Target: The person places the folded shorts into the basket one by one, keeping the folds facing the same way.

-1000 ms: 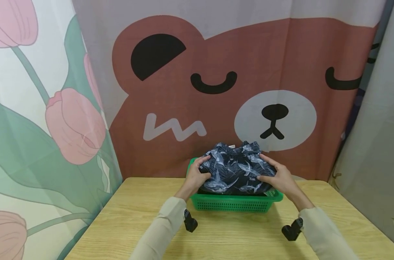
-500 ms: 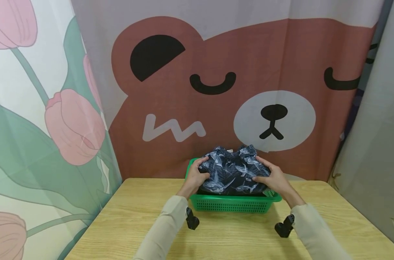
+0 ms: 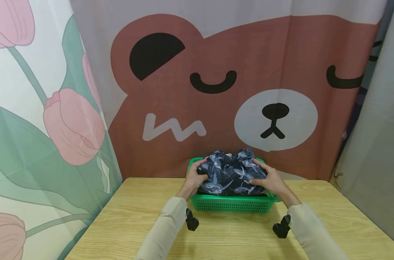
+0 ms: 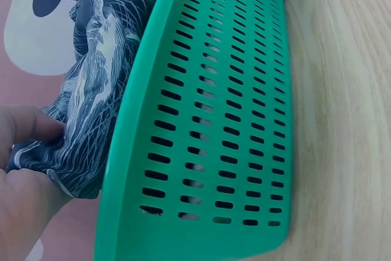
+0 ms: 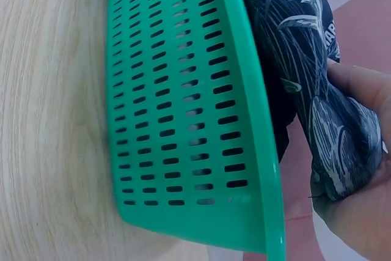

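Observation:
A dark navy garment (image 3: 229,177) with a pale leaf-like print lies bunched in the green basket (image 3: 232,205), its top standing above the rim. At its left end my left hand (image 3: 193,180) grips the cloth; the left wrist view shows a fold of the garment (image 4: 91,96) between thumb and finger. My right hand (image 3: 273,181) holds the opposite end. Up close in the right wrist view, a bulge of the garment (image 5: 342,145) sits between thumb and fingers of that right hand (image 5: 360,206). Some fingertips are hidden behind cloth.
The slotted basket stands at the back of a light wooden table (image 3: 236,238). Behind it hangs a curtain (image 3: 170,155) with a brown bear print. A tulip curtain (image 3: 76,126) is on the left, and a pale curtain (image 3: 372,144) hangs at the right.
The garment has sunk lower in the basket and become narrower. My right hand has moved left toward my left hand, which has shifted only slightly.

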A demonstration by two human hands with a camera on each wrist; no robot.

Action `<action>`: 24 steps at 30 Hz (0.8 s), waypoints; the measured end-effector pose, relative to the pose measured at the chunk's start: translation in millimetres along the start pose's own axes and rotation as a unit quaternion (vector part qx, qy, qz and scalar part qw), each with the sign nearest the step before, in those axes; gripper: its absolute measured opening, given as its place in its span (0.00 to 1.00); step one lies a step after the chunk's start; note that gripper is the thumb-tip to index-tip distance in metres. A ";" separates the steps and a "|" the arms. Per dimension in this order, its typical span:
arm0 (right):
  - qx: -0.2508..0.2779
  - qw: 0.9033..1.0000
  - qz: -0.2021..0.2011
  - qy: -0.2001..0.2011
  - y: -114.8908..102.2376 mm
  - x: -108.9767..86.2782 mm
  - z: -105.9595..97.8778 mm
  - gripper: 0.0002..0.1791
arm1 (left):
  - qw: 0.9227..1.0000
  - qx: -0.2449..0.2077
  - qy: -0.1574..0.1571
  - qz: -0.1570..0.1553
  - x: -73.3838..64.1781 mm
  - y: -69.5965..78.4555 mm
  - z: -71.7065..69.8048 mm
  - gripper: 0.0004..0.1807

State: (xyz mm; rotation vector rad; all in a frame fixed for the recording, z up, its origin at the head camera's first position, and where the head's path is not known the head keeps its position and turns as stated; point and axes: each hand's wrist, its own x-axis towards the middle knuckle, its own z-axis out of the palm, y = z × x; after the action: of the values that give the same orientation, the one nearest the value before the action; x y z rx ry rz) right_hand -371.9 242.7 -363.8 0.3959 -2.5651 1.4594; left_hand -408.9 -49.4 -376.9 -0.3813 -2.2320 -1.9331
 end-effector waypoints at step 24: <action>-0.096 0.995 0.007 -0.002 14.8 0.4 11.1 0.50 | 0.998 0.054 0.004 -0.026 -4.7 -7.4 -2.1 0.39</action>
State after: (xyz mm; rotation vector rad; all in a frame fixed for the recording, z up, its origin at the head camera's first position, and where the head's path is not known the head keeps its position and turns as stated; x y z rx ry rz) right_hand -376.9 240.4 -381.4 0.3542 -2.6863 1.2014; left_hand -406.7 -52.8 -385.0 -0.3031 -2.3517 -1.8258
